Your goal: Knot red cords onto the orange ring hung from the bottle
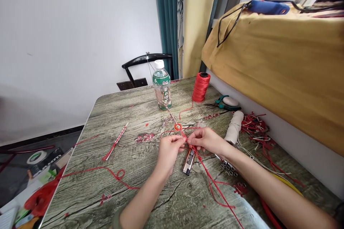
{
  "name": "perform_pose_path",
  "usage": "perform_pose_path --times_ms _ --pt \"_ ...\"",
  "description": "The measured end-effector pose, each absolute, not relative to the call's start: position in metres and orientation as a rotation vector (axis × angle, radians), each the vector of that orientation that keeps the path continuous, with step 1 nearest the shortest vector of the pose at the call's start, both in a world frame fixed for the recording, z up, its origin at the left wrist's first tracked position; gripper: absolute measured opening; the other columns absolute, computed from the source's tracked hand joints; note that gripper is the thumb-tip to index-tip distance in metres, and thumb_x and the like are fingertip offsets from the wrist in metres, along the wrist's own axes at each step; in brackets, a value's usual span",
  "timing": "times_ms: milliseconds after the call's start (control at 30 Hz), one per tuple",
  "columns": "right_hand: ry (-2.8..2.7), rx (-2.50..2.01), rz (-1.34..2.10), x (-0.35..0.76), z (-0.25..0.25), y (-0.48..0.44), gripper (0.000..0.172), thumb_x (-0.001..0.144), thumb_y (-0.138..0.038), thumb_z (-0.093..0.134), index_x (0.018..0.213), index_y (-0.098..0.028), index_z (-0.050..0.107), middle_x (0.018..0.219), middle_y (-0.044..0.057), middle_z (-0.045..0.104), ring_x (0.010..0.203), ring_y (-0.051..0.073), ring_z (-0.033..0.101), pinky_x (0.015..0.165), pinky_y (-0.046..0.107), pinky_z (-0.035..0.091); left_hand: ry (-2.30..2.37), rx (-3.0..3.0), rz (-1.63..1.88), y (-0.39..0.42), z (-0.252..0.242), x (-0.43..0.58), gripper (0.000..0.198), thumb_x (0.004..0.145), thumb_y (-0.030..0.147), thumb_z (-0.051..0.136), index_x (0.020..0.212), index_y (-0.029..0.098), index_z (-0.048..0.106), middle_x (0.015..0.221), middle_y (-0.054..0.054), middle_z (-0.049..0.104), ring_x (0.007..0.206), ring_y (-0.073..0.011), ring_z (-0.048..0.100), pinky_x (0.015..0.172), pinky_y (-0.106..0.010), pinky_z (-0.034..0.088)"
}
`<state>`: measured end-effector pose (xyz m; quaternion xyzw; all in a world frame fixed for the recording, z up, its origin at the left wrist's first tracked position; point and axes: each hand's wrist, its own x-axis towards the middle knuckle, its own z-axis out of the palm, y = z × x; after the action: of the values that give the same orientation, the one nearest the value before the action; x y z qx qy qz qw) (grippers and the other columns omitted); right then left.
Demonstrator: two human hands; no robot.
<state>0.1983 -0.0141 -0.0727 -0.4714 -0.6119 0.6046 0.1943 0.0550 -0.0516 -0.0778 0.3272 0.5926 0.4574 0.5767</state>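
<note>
My left hand (168, 150) and my right hand (206, 139) meet over the middle of the wooden table (139, 186), both pinching thin red cords (212, 180). The cords run from a small red loop (177, 126) just beyond my fingers, which a taut line ties to the water bottle (162, 85). They trail back past my right wrist toward the table's near edge. A lighter (189, 161) lies flat just below my hands.
A red thread spool (200, 87), scissors (225, 103) and a white cord roll (234, 127) lie to the right, beside a pile of cord scraps (254, 127). A red-and-white braid (115, 143) and a loose red cord (113, 173) lie left. A yellow-covered bed (282, 68) borders the right side.
</note>
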Motion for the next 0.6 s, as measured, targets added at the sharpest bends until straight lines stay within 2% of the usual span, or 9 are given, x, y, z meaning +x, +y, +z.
perform_pose_path --times_ms 133,300,467,600 --pt "-1.71 -1.317 1.687 0.2006 -0.0697 -0.0142 0.022 0.067 -0.034 0.057 0.07 -0.012 0.061 0.057 -0.001 0.054 0.044 0.005 0.04 0.037 0.017 0.027 1.385 0.741 1.079 -0.0514 -0.0769 0.0548 0.011 0.06 0.02 0.061 0.065 0.011 0.064 0.064 -0.004 0.062 0.059 -0.0112 0.056 0.054 -0.022 0.044" --pt "-1.664 -1.326 1.723 0.1991 -0.0683 -0.0136 0.015 0.066 -0.026 0.057 0.073 -0.012 0.057 0.06 0.0 0.056 0.045 0.005 0.041 0.039 0.016 0.026 1.389 0.712 1.094 -0.0496 -0.0779 0.055 0.008 0.059 0.016 0.06 0.065 0.012 0.057 0.065 -0.004 0.063 0.057 -0.0097 0.057 0.054 -0.02 0.043" --pt "-1.582 -1.148 1.768 0.1995 -0.0711 -0.0132 0.023 0.067 -0.018 0.056 0.086 -0.016 0.044 0.065 -0.001 0.059 0.049 0.006 0.046 0.042 0.016 0.028 1.317 0.684 1.163 -0.0505 -0.0773 0.0554 0.021 0.059 0.012 0.06 0.074 0.016 0.046 0.064 -0.004 0.064 0.057 -0.011 0.059 0.055 -0.021 0.043" --pt "-1.62 -1.006 1.746 0.2006 -0.073 -0.014 0.026 0.071 -0.017 0.054 0.094 -0.018 0.042 0.066 -0.002 0.057 0.054 0.007 0.047 0.046 0.018 0.03 1.254 0.717 1.188 -0.0518 -0.0786 0.0539 0.024 0.061 0.013 0.06 0.073 0.018 0.04 0.065 -0.002 0.064 0.062 -0.0125 0.06 0.057 -0.022 0.044"
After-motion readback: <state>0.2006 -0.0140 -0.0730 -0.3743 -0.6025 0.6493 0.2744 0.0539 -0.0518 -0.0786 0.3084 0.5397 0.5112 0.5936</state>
